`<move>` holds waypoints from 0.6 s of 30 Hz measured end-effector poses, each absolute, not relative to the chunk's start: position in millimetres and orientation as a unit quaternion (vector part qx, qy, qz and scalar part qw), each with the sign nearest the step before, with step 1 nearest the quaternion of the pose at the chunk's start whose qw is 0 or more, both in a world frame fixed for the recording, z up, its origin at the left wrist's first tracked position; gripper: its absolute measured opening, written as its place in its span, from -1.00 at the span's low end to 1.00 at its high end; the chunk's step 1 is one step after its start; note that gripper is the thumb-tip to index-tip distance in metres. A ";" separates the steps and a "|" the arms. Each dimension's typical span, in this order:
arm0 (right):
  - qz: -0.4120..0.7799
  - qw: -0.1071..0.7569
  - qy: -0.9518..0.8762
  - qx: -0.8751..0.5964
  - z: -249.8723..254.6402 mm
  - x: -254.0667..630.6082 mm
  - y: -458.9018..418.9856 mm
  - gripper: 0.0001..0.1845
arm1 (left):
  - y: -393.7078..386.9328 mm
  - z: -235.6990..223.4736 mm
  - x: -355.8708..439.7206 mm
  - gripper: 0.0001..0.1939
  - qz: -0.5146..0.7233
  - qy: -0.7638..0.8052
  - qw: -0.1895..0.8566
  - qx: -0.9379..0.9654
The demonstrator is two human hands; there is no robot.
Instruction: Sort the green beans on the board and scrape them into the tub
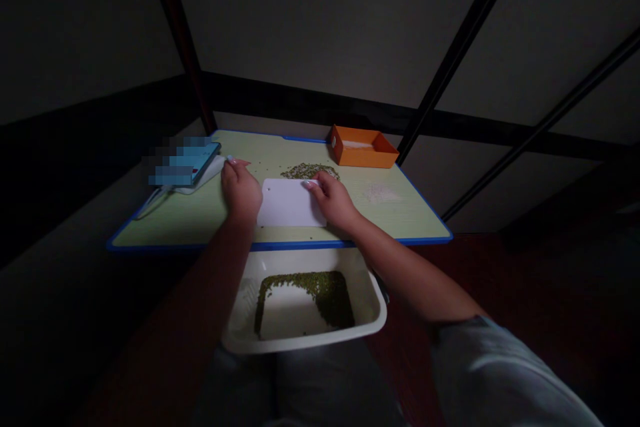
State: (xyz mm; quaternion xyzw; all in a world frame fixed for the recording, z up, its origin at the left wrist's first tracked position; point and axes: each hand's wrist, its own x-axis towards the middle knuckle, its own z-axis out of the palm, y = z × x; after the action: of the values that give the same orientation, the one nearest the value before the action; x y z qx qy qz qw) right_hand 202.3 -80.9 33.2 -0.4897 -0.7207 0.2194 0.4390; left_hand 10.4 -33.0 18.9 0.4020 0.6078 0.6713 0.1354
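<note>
Table [190, 221], pale green, blue-edged; walls [310, 20] dim. Right fingers [317, 191] grip white card [289, 204]; left fingers [230, 172], hold unclear.

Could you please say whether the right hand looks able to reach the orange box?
Probably yes: nothing tall stands between the right hand and the orange box, though that hand holds the white card.

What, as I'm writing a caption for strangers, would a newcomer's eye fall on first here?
Probably the orange box, the brightest color in a dim scene, at the far right of the table. Next, the white card near the middle of the table's near side, gripped at its right end by the right hand. Below the near edge, the pale tub shows green bits across its bottom.
</note>
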 end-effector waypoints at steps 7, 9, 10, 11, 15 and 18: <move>0.256 0.423 -0.749 -0.441 36.8 214.4 -78.1 -0.80 | -23.5 12.3 7.7 -0.60 0.682 0.610 0.144 0.376; 0.271 0.421 -0.750 -0.431 35.4 219.4 -81.0 -0.80 | -24.8 12.6 8.7 -0.61 0.680 0.610 0.128 0.386; 0.278 0.423 -0.748 -0.429 34.3 222.0 -82.6 -0.79 | -26.2 13.0 9.4 -0.62 0.678 0.609 0.118 0.394; 0.284 0.425 -0.744 -0.430 33.0 224.8 -84.3 -0.79 | -27.9 13.6 10.3 -0.63 0.675 0.608 0.110 0.402; 0.291 0.437 -0.722 -0.450 25.3 236.0 -91.0 -0.77 | -34.7 16.1 14.4 -0.68 0.661 0.605 0.089 0.435; 0.295 0.447 -0.702 -0.470 19.3 242.9 -95.7 -0.74 | -37.3 16.8 16.0 -0.68 0.644 0.607 0.069 0.461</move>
State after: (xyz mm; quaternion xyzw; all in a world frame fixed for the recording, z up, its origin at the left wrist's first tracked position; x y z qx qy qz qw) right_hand 242.9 -95.7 19.3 -0.4698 -0.7017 0.2949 0.4471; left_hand 16.0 -37.3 16.8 0.4606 0.6072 0.6437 0.0692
